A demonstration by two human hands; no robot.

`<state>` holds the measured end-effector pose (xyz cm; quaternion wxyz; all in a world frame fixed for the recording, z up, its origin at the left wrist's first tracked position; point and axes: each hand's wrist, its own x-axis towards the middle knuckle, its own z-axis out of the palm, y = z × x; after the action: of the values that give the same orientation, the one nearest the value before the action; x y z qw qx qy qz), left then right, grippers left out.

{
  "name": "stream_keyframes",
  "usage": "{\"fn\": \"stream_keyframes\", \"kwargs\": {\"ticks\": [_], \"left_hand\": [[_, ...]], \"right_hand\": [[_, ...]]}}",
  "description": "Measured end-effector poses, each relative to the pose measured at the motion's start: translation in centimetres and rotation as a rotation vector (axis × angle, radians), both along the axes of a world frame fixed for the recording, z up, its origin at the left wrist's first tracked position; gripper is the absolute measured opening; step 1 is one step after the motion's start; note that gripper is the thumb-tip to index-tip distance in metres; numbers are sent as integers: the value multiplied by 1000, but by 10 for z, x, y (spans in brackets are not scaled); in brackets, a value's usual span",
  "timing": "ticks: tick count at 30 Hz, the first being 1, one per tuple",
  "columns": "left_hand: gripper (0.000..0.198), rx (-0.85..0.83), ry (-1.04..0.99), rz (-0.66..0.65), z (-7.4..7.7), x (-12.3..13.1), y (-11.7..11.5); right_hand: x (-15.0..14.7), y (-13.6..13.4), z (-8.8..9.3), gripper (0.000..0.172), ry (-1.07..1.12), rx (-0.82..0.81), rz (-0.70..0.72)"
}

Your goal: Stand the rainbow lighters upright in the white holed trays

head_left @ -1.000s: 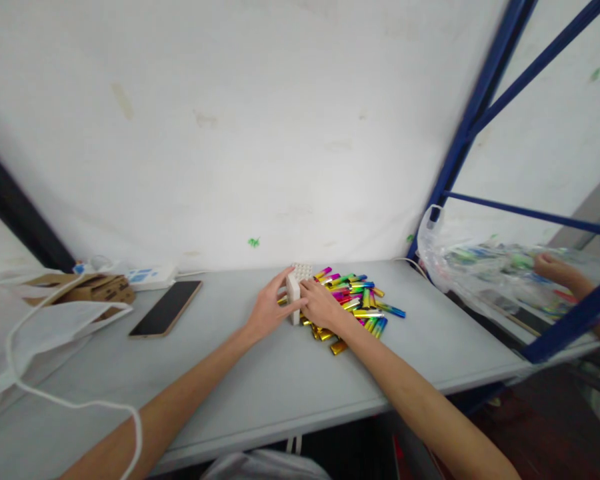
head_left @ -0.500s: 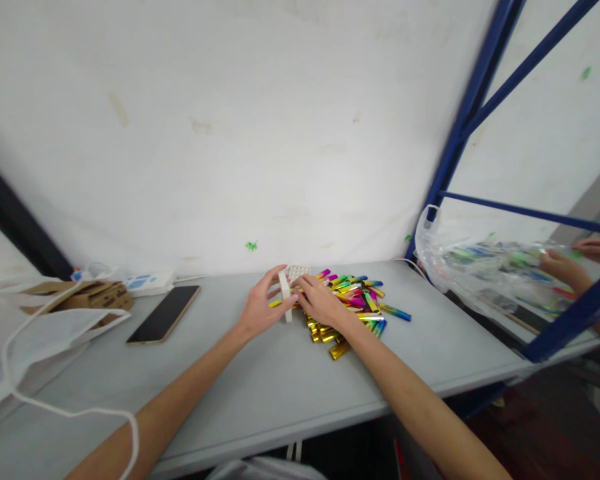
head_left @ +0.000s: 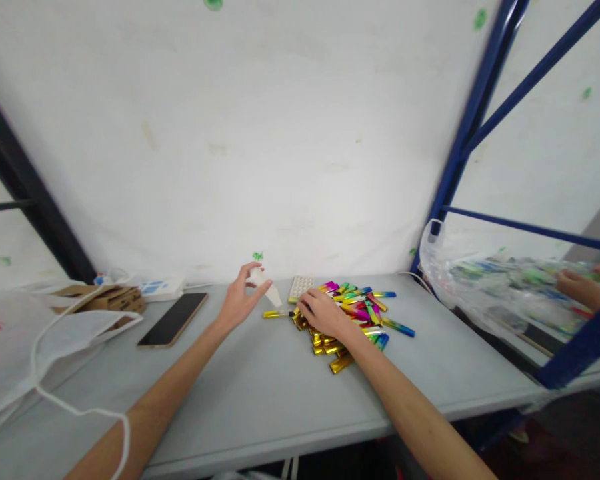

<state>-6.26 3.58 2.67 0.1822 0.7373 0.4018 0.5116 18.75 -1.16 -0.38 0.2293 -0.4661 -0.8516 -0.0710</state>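
Note:
Pinched between the thumb and fingers of my left hand [head_left: 243,297] is a thin white flat piece [head_left: 267,289], tilted above the table. My right hand [head_left: 323,312] rests with curled fingers on the left side of a pile of shiny metallic tubes [head_left: 370,312] in gold, pink, green and blue. Its fingertips are partly hidden, so what they grip cannot be made out. A single gold tube with a dark end [head_left: 276,314] points toward those fingertips from the left. Behind my right hand lies a white tray with rows of small round cells [head_left: 303,287].
On the left are a dark phone [head_left: 174,321], a cardboard box [head_left: 123,301], a white bag [head_left: 45,353] and a white cable [head_left: 75,412]. A blue rack post [head_left: 453,163] stands right. Beyond it, another person's hands [head_left: 580,288] are near clear plastic bags [head_left: 510,283].
My left hand has moved left and up with the white piece, away from my right hand. My right hand stays at the pile. The camera view has shifted slightly.

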Motion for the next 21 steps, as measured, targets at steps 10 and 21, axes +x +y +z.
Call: {"fn": "stream_keyframes", "kwargs": {"ticks": [10, 21], "left_hand": [[50, -157, 523, 371, -46, -85, 62], [34, -36, 828, 72, -10, 42, 41]], "right_hand": [[41, 16, -4, 29, 73, -47, -165], [24, 6, 4, 34, -7, -137, 70]]}}
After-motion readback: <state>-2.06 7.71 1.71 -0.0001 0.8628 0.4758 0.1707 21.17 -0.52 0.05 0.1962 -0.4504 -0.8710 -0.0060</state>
